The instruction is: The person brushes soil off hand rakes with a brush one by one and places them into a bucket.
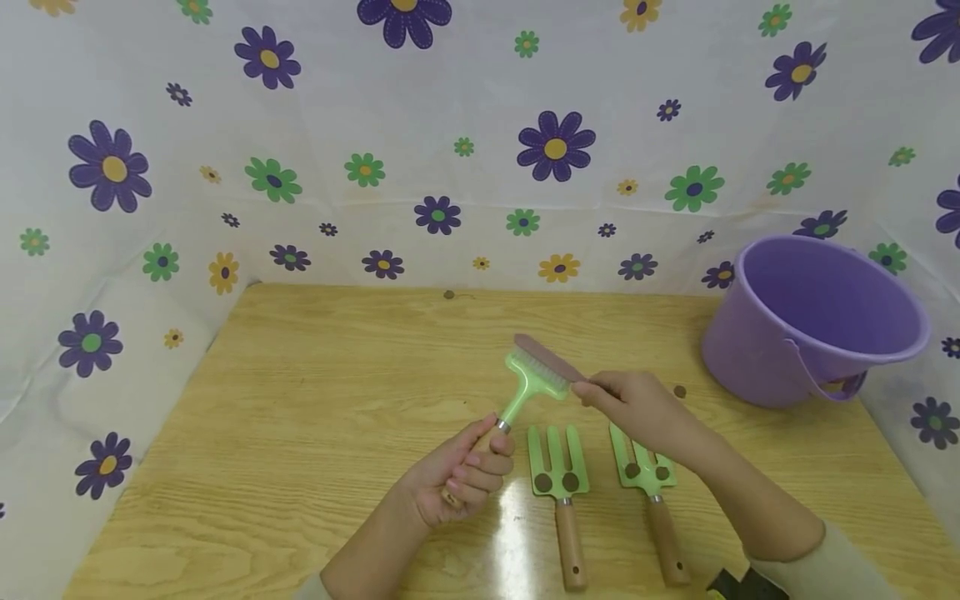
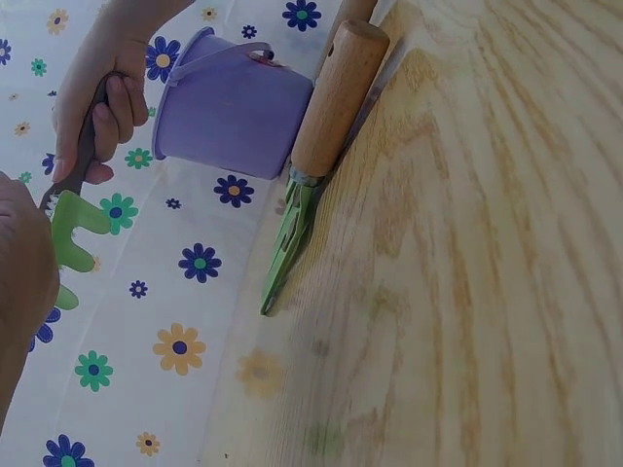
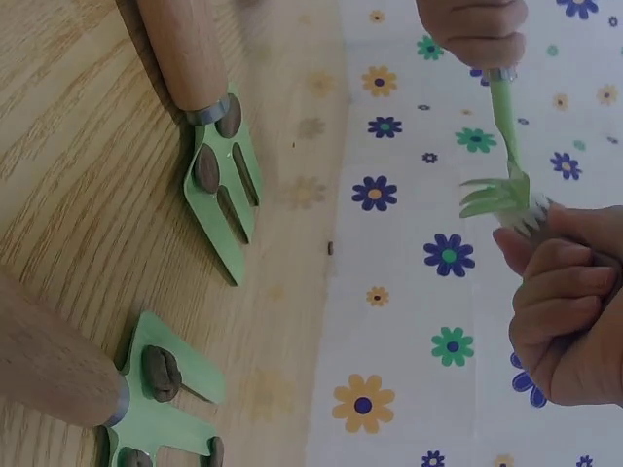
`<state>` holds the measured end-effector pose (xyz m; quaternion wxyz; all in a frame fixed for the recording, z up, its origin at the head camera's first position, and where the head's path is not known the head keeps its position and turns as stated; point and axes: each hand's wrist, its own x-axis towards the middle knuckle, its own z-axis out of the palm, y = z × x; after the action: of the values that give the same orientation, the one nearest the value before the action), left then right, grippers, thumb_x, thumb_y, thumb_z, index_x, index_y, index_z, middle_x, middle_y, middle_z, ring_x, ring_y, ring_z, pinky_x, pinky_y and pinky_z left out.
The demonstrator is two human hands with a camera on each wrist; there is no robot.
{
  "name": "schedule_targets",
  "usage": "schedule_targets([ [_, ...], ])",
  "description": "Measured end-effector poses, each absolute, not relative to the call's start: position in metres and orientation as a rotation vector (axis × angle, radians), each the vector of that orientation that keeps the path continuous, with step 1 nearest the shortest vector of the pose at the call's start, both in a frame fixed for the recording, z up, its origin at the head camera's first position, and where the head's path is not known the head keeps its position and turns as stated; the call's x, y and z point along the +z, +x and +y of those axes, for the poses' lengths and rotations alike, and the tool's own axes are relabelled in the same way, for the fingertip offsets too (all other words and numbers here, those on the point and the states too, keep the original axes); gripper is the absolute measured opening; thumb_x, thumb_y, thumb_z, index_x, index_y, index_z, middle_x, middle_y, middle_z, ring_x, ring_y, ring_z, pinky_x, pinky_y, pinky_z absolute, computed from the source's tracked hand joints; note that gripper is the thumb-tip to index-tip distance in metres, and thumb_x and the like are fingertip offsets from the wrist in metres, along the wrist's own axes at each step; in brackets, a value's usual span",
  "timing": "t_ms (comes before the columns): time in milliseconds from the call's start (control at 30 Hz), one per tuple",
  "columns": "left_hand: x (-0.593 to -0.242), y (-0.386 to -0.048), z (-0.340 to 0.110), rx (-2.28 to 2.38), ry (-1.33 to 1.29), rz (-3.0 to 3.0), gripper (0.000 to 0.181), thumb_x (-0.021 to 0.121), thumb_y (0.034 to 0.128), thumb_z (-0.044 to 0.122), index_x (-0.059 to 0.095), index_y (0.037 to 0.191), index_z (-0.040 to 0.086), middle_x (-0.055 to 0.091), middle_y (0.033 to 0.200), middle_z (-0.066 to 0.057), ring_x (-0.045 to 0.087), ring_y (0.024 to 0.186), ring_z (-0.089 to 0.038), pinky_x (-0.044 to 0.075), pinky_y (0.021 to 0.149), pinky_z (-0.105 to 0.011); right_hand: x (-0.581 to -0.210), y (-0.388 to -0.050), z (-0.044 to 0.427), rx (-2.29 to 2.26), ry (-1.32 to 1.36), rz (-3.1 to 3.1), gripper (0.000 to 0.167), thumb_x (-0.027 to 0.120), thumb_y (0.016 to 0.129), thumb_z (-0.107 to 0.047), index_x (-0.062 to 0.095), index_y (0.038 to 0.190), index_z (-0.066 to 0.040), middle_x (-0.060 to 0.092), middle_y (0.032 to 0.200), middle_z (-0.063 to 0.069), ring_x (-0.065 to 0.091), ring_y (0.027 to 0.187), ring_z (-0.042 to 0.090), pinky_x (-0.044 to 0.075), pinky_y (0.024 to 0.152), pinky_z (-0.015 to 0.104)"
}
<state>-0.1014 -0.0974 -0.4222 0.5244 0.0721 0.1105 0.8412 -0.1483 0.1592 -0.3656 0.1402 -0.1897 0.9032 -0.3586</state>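
Green-headed hand rake with a wooden handle (image 1: 513,407) is held above the pale wood-grain table (image 1: 322,367), its handle wrapped by the curled fingers of the left hand (image 1: 461,477), its head rising beyond them. The right hand (image 1: 637,408) pinches one end of a brown-backed brush with white bristles (image 1: 550,358), the bristles against the rake's head. Below lie two green three-pronged forks with wooden handles (image 1: 572,537), side by side, near the purple plastic bucket (image 1: 765,350).
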Motion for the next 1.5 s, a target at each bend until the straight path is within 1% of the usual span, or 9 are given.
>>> schedule_targets([
  [67,-0.422,-0.101,-0.098,2.015,0.166,0.274,0.045,0.027,0.1036,0.040,0.056,0.083,0.014,0.045,0.059,0.011,0.044,0.045,0.005,0.032,0.037,-0.003,-0.367,-0.152,0.162,-1.100,-0.528,2.534,0.045,0.046,0.099,-0.041,0.067,0.102,0.000,0.034,0.057,-0.003,0.029,0.051,0.011,0.035,0.050,0.027],
  [167,-0.422,-0.101,-0.098,2.015,0.164,0.273,0.045,0.027,0.1037,0.040,0.056,0.083,0.014,0.044,0.059,0.011,0.044,0.045,0.005,0.032,0.037,-0.002,-0.369,-0.156,0.164,-1.172,-0.510,2.442,0.046,0.046,0.099,-0.040,0.067,0.099,0.001,0.034,0.055,-0.003,0.029,0.049,0.010,0.033,0.047,0.024],
  [300,-0.423,-0.102,-0.099,2.007,0.176,0.265,0.044,0.027,0.1038,0.039,0.057,0.084,0.013,0.044,0.060,0.011,0.043,0.046,0.005,0.031,0.038,-0.002,-0.374,-0.161,0.166,-1.275,-0.493,2.284,0.046,0.045,0.100,-0.037,0.066,0.093,0.003,0.031,0.048,-0.006,0.024,0.041,0.005,0.023,0.038,0.017],
  [467,-0.424,-0.101,-0.099,1.994,0.178,0.240,0.044,0.029,0.1035,0.040,0.058,0.085,0.013,0.045,0.061,0.011,0.040,0.046,0.004,0.031,0.038,-0.002,-0.381,-0.164,0.169,-1.371,-0.420,2.115,0.045,0.045,0.101,-0.035,0.064,0.092,0.006,0.029,0.047,-0.008,0.020,0.038,0.003,0.019,0.036,0.016],
  [667,-0.423,-0.101,-0.098,1.983,0.203,0.226,0.042,0.031,0.1034,0.039,0.059,0.086,0.013,0.046,0.061,0.011,0.043,0.046,0.004,0.031,0.037,-0.002,-0.387,-0.163,0.169,-1.351,-0.429,2.179,0.046,0.045,0.100,-0.035,0.064,0.093,0.006,0.029,0.047,-0.008,0.021,0.039,0.004,0.020,0.038,0.017],
  [900,-0.421,-0.102,-0.099,1.978,0.202,0.199,0.040,0.034,0.1026,0.039,0.059,0.086,0.012,0.044,0.061,0.010,0.035,0.046,0.004,0.030,0.037,-0.003,-0.390,-0.161,0.166,-1.266,-0.291,2.427,0.049,0.045,0.099,-0.040,0.067,0.098,0.003,0.033,0.051,-0.004,0.023,0.044,0.007,0.021,0.039,0.018],
  [1067,-0.422,-0.103,-0.099,1.978,0.197,0.205,0.039,0.036,0.1023,0.039,0.059,0.086,0.012,0.043,0.060,0.010,0.033,0.046,0.004,0.030,0.037,-0.003,-0.389,-0.161,0.167,-1.258,-0.200,2.489,0.051,0.045,0.099,-0.044,0.067,0.098,0.002,0.032,0.050,-0.005,0.021,0.043,0.007,0.020,0.039,0.018],
  [1300,-0.421,-0.105,-0.099,1.979,0.194,0.210,0.041,0.033,0.1028,0.039,0.059,0.086,0.012,0.045,0.061,0.010,0.034,0.046,0.004,0.030,0.037,-0.003,-0.384,-0.159,0.166,-1.260,-0.233,2.524,0.052,0.045,0.098,-0.046,0.067,0.099,0.000,0.033,0.052,-0.004,0.022,0.044,0.008,0.021,0.039,0.019],
  [1500,-0.421,-0.106,-0.099,1.983,0.170,0.188,0.043,0.032,0.1030,0.040,0.059,0.086,0.011,0.042,0.061,0.010,0.033,0.046,0.004,0.028,0.038,-0.002,-0.372,-0.146,0.160,-1.206,-0.380,2.691,0.050,0.044,0.099,-0.044,0.066,0.102,0.000,0.033,0.054,-0.003,0.024,0.043,0.007,0.021,0.037,0.019],
])
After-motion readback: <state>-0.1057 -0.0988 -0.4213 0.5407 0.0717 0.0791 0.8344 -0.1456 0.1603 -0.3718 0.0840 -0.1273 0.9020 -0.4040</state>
